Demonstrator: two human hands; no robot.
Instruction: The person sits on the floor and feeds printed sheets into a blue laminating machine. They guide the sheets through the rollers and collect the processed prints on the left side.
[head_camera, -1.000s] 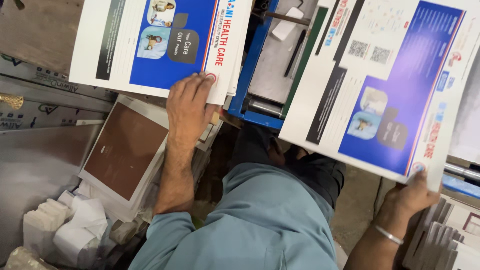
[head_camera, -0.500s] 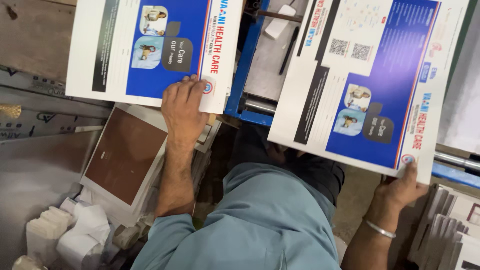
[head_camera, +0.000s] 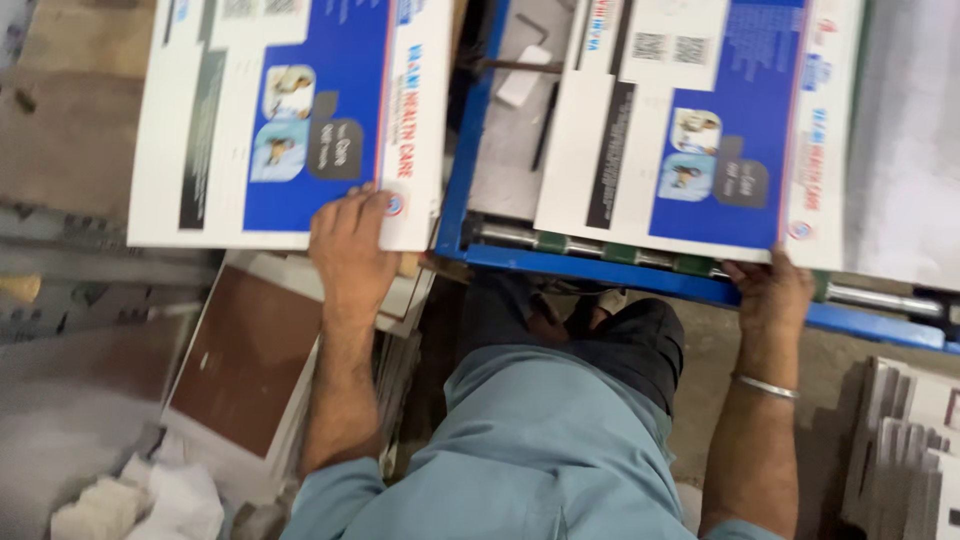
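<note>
My left hand (head_camera: 352, 245) rests flat on the near corner of a printed blue-and-white sheet (head_camera: 290, 120) that tops a stack on the left. My right hand (head_camera: 768, 290) grips the near edge of a second printed blue-and-white sheet (head_camera: 690, 130) lying over the blue-framed machine (head_camera: 470, 160). A metal bangle (head_camera: 765, 387) circles my right wrist. My teal shirt and dark trousers fill the bottom centre.
A roller bar (head_camera: 600, 248) runs along the machine's front edge. A brown board (head_camera: 245, 360) on white sheets lies at lower left, with crumpled white paper (head_camera: 150, 500) beside it. Stacked grey cards (head_camera: 910, 440) stand at lower right. A pale sheet (head_camera: 905, 140) lies far right.
My right hand has swung its sheet leftward and squared it over the machine's front edge. The left hand has stayed on the left stack's corner. The view has shifted closer.
</note>
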